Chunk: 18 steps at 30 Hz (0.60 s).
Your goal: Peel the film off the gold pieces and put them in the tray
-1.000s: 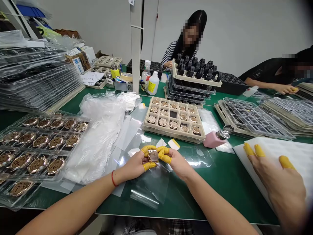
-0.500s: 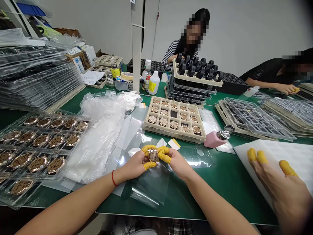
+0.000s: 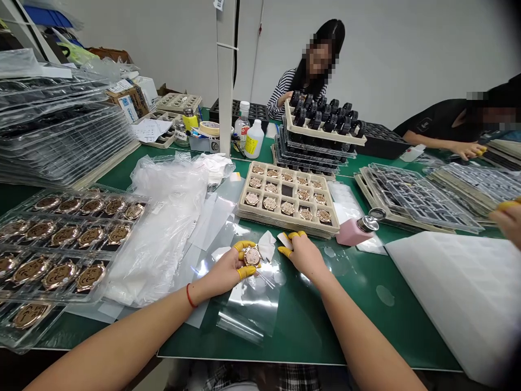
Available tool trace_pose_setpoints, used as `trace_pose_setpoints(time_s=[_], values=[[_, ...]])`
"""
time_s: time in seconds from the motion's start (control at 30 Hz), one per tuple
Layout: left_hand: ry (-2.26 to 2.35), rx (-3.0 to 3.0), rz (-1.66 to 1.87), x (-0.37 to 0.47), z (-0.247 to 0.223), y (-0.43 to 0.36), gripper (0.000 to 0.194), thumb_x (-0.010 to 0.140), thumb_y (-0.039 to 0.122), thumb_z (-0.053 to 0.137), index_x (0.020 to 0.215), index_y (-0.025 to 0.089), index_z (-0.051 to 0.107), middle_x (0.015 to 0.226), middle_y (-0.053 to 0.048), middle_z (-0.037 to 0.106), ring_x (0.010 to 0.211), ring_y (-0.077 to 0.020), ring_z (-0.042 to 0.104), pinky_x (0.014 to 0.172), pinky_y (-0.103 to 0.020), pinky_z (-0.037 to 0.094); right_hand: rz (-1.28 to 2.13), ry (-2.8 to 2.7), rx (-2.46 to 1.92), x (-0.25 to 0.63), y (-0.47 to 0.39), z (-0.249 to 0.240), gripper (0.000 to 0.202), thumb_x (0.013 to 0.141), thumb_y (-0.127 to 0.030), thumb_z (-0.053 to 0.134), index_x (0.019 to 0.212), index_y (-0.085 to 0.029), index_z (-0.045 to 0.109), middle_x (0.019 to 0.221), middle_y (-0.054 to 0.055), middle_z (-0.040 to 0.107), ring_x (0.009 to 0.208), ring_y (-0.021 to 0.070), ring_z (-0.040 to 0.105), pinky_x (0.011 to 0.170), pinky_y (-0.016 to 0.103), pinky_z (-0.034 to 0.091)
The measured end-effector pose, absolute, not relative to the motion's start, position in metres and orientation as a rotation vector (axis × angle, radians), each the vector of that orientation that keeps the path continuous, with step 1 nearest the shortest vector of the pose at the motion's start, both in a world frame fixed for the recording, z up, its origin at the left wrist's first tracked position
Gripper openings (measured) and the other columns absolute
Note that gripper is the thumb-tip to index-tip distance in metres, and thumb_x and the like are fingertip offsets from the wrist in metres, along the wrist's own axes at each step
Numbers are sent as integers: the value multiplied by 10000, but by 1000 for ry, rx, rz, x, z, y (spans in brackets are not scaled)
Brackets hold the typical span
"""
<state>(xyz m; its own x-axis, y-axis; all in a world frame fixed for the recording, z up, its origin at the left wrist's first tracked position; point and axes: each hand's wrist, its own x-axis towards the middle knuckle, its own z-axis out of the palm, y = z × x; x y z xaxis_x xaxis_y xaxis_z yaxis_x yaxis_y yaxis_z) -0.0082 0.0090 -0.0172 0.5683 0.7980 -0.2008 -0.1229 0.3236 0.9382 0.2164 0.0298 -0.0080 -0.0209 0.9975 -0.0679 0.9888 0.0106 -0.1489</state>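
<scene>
Over a green tabletop (image 3: 354, 320), with the left hand (image 3: 224, 272), holds a round watch case (image 3: 252, 257) clamped between yellow-covered thumb and fingers, just beside a crumpled white cloth (image 3: 267, 246). With the right hand (image 3: 306, 255), touches a small white piece (image 3: 284, 239) near the beige tray (image 3: 287, 221); cannot tell whether thumb and fingers close on it.

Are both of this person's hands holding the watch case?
No, only the left hand holds the watch case; the right hand is away, touching a small white piece.
</scene>
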Motion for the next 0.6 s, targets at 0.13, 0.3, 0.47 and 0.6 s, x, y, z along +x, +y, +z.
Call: trace_pose_setpoints(time_s=[0.13,0.3,0.47,0.6], values=[[741,1056,703,-6,-21,10,506,731,228,692,1153,206,414,1031,-64,589,894,-169,619,851,-378,504,271,-2250,-2049,208,26,-7,79,864,-202,528,884,-166,596,914,115,518,851,246,548,680,314,403],[737,1059,714,-7,-23,10,516,715,226,708,1148,208,427,1049,-69,587,915,-176,616,856,-378,502,401,-2241,-1951,210,26,-6,270,856,-354,563,1025,-145,584,1000,135,527,957,276,526,767,348,413],[760,1086,703,-8,-26,10,537,714,231,708,1171,214,426,1087,-86,587,966,-205,614,872,-397,497,475,-2136,-1991,212,31,-13,252,806,-256,608,1033,-152,576,985,113,534,906,251,538,731,324,411],[776,1084,733,-7,-26,9,526,723,232,698,1165,211,414,1076,-76,587,961,-200,612,869,-396,499,438,-2093,-1890,203,27,-14,23,806,-181,539,805,-179,562,848,80,532,837,239,510,691,320,391]])
